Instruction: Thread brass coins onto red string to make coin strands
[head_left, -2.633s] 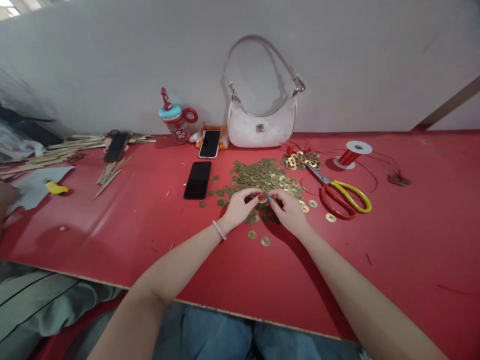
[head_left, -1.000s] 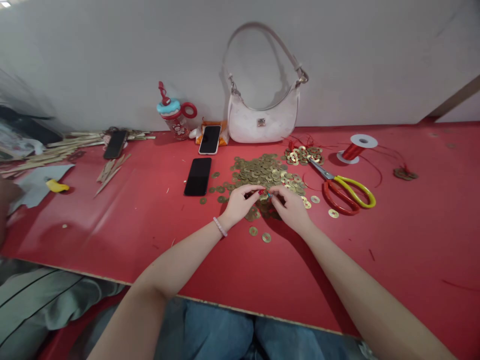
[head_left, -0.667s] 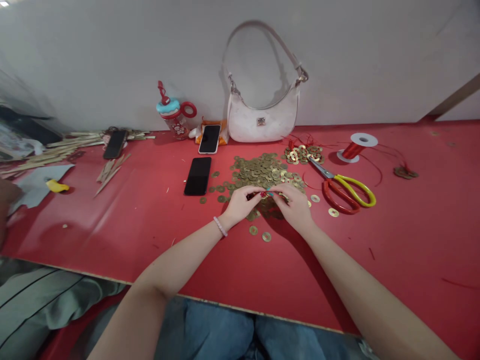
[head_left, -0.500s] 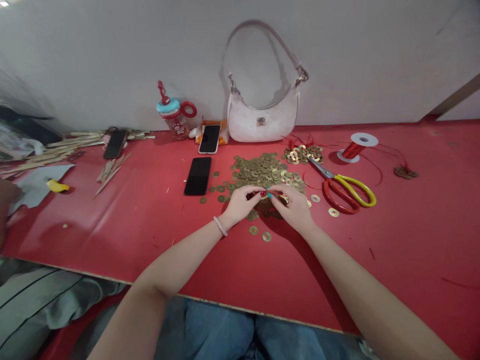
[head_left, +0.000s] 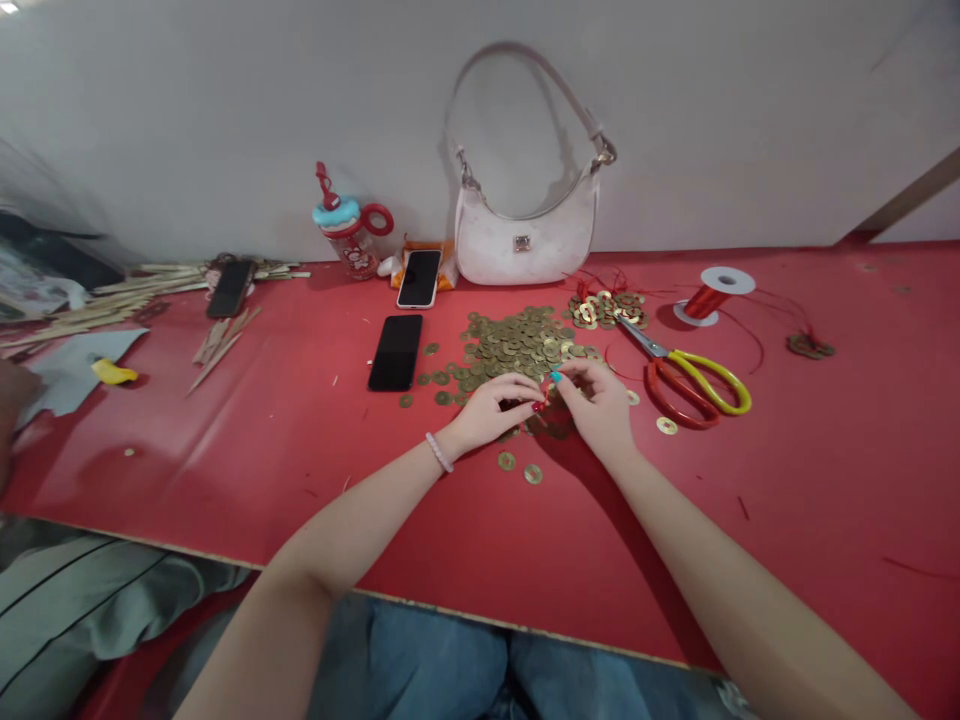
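Over the near edge of the pile of coins (head_left: 517, 340), the left hand (head_left: 491, 410) has its thumb and fingertips nearly together, pinching a short bit of red thread (head_left: 546, 396), which shows just beyond their tips. The right hand (head_left: 606, 412) is just beside it, thumb and forefinger close together near the thread's upper end; whether they grip anything, I cannot tell. Scissors (head_left: 657, 351) lie farther right.
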